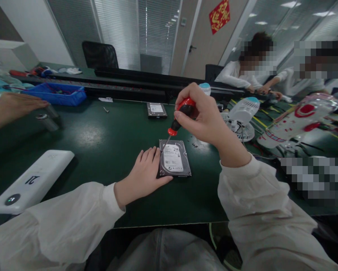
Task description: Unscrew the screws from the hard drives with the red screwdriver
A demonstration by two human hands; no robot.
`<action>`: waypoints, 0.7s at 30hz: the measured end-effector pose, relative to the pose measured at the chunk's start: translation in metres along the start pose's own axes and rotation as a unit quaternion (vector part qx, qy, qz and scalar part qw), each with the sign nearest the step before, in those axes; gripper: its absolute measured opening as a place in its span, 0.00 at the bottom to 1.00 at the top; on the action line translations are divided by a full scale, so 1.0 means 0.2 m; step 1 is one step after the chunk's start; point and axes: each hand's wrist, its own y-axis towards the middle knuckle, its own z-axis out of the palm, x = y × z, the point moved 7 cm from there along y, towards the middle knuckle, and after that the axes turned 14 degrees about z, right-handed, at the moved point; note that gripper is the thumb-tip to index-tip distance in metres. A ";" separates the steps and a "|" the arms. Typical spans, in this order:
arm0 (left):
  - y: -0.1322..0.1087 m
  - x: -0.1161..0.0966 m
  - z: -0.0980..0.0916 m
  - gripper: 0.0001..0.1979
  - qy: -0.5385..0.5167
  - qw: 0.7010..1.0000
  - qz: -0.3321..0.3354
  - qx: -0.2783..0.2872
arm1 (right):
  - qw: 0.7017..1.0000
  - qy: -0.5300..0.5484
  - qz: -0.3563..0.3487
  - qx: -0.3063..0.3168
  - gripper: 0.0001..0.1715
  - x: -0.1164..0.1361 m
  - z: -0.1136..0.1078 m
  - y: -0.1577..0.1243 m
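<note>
At a dark green table (107, 203), a worker's right hand (201, 113) closes around the red-and-black handle of a screwdriver (173, 130), its shaft slanting down to the upper left edge of a hard drive (173, 158). The drive lies label up in front of the worker, while the left hand (143, 173) lies spread against it, fingertips along its left edge and thumb at its near edge. The screwdriver's very tip is hard to make out beside those fingertips. Farther back sits a second hard drive (157, 109); small dark bits (197, 144), too tiny to identify, are scattered to the right of the first.

A blue tray (70, 98) at left holds a tangle of red and dark wires, its lower contents hidden by the wall. Behind it, a white box (9, 54) is cut off by the picture's edge, its inside unseen. Another person's hand (16, 107) enters from the left beside blurred metallic cylinders (47, 122). At right, a clear, red-decorated vessel (296, 122) tilts in view, its contents indistinct; pixelation covers a patch below it
</note>
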 end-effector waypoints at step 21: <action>0.00 0.00 0.00 0.47 -0.007 1.000 -0.003 -0.004 | 1.000 -0.015 -0.002 -0.003 0.09 0.02 0.00 0.01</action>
